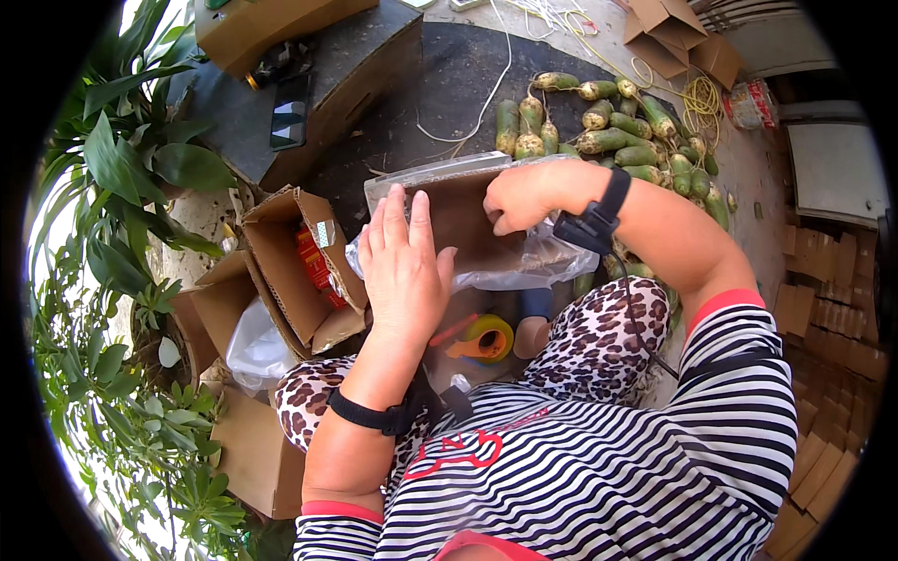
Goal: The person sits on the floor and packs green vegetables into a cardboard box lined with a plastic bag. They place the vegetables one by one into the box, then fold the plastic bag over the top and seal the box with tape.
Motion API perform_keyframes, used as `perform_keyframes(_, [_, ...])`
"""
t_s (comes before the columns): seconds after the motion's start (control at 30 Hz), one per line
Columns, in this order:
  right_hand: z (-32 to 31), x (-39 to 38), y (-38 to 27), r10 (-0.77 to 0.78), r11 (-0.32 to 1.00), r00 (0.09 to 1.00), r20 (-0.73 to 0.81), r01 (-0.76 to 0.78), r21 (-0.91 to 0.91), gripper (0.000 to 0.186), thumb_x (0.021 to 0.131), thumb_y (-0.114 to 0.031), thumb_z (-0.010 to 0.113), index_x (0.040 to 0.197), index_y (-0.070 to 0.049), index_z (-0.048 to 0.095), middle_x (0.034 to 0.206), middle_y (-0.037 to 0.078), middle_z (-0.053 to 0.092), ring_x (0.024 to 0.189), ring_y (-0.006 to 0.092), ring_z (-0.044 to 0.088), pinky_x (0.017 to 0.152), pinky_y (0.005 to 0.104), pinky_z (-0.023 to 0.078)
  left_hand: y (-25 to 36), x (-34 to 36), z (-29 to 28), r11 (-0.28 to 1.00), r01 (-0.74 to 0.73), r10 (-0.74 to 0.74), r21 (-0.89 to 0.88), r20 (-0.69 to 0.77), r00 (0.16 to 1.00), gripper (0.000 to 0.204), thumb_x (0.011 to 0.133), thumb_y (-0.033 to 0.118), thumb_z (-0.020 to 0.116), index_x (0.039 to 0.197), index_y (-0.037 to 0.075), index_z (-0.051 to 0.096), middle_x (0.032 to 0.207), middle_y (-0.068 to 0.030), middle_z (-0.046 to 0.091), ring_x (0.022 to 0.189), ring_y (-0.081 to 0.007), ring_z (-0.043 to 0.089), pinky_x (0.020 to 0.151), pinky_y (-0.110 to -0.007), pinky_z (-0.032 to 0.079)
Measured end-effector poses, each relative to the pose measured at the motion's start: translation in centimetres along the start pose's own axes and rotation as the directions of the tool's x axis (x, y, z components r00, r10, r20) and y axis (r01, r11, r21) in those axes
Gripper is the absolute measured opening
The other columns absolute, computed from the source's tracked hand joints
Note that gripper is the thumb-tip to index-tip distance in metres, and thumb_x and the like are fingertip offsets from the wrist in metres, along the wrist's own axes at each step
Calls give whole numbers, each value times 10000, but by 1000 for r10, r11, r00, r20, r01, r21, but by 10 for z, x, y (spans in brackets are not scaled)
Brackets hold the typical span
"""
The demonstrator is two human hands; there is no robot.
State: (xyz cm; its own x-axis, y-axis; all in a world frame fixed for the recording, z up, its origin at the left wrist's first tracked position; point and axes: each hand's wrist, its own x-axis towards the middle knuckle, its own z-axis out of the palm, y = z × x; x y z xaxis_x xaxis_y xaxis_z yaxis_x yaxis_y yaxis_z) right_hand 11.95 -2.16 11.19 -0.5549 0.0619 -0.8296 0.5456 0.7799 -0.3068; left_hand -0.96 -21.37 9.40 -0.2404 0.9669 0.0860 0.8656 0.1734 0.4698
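In front of me stands an open cardboard box (458, 210), with a clear plastic bag (510, 276) lining it and folded out over its near rim. My left hand (407, 266) lies flat with fingers stretched against the left end of the box. My right hand (524, 196) reaches over the right part of the box, its fingers curled inward and closed. What those fingers hold, if anything, is hidden. Below the box, between my legs, sits a roll of yellow tape (488, 338) on an orange-handled dispenser.
Green radishes (636, 140) lie heaped on a dark sheet at the far right. To my left are open cartons (299, 266), one with red packets (318, 266) inside, and leafy plants (112, 280). A phone (290, 112) rests on a dark low table (355, 84). Flattened cardboard (832, 449) is stacked right.
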Motion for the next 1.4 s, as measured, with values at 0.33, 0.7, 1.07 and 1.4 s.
perform_keyframes(0.33, [107,-50,99,449,879,441,-777,-65,472,382,945,-374,596,949,6,626,917,233,663,884,405,644,795,472,505,34,-25,26,935,-354,336,-35,410,848,649,770,250,782,1343,86,525,1272,-111,591,1147,-282,579,1013,-445,417])
perform_keyframes(0.7, [73,-69,85,406,882,343,-847,97,462,245,929,-233,638,1070,-33,652,986,151,700,900,312,680,830,379,531,41,-33,41,910,-393,323,134,368,872,750,690,346,844,1305,70,516,1112,-77,624,1003,-280,630,896,-416,459])
perform_keyframes(1.07, [33,73,20,113,986,966,232,-82,-143,346,851,-82,493,1090,-2,731,1156,189,690,1066,310,648,895,441,501,57,-26,42,965,-238,132,114,571,810,628,753,409,792,1251,92,579,1080,-81,659,986,-284,649,800,-414,535])
perform_keyframes(1.4, [57,79,29,290,950,927,240,-310,48,450,906,-361,617,1259,-88,674,1316,152,629,1218,296,594,1011,398,459,53,-16,22,979,-201,156,13,585,796,538,815,349,745,1256,88,577,1107,-103,657,1028,-303,636,843,-427,515])
